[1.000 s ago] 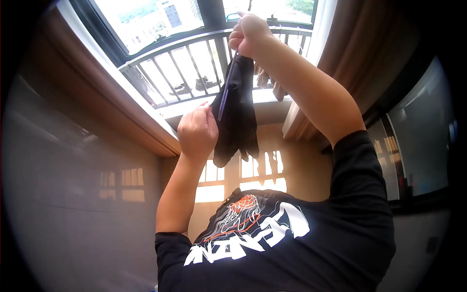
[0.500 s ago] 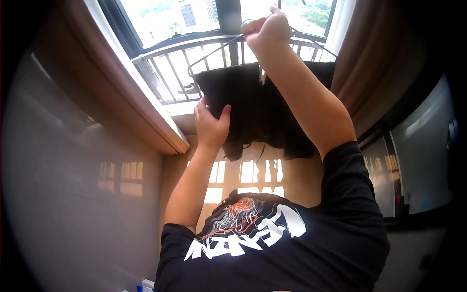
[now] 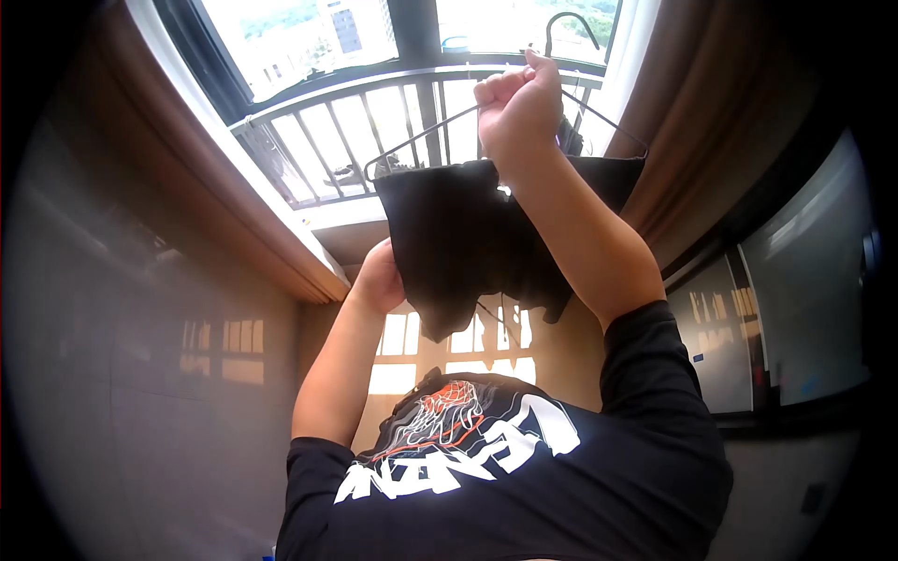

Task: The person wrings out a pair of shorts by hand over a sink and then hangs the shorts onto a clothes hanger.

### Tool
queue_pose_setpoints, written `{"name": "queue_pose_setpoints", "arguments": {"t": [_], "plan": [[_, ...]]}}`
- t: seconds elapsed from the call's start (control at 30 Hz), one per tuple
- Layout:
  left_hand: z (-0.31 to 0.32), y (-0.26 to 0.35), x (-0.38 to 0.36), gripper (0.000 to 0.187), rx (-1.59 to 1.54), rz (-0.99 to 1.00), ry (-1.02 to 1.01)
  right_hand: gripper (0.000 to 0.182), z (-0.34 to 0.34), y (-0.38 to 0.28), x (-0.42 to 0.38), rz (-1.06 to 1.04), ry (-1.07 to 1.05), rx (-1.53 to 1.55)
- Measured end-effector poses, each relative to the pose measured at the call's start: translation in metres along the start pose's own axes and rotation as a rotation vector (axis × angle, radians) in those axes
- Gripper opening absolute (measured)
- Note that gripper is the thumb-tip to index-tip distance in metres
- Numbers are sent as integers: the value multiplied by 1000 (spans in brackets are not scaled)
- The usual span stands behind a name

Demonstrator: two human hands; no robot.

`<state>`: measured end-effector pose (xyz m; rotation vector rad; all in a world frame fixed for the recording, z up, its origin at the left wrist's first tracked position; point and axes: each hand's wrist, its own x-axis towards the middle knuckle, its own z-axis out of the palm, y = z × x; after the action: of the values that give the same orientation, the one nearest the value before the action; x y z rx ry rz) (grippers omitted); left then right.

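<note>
A: Since a moment ago the dark garment [image 3: 468, 238] has spread wide on the wire hanger [image 3: 599, 117], where a second back it hung bunched in a narrow fold; the left hand [image 3: 379, 280] has slipped lower, to the cloth's left edge

B: And the grips?

A: The right hand [image 3: 519, 107] is clenched in a fist around the hanger's neck, the hook standing up just above the knuckles; the left hand is half behind the garment, so I cannot tell whether its fingers pinch the cloth or only rest against it

B: Room to move?

A: The garment hangs in open air between the person and the balcony railing [image 3: 355, 122]; the window sill [image 3: 271, 224] runs down the left, a brown curtain [image 3: 711, 122] close on the right; below the hem there is free space down to the black T-shirt [image 3: 505, 477]

B: Anything lost?

A: The forearm covers the garment's right part; its lower hem is ragged against the glare; something dark lies behind the railing, perhaps shoes
</note>
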<state>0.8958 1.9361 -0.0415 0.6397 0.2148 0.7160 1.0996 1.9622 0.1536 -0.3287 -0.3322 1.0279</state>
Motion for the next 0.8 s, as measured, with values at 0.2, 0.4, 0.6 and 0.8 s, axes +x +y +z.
{"name": "queue_pose_setpoints", "arguments": {"t": [0.2,0.4,0.6,0.8], "plan": [[21,-12,10,31,801,205,229,36,-36,14,14,1,42,-39],[78,2,23,28,-34,167,166,38,-44,18,20,125,29,-16],[66,19,26,11,481,513,669,34,-52,8,41,54,-37,-27],[53,29,16,12,611,517,863,24,-58,3,39,198,-41,69]]}}
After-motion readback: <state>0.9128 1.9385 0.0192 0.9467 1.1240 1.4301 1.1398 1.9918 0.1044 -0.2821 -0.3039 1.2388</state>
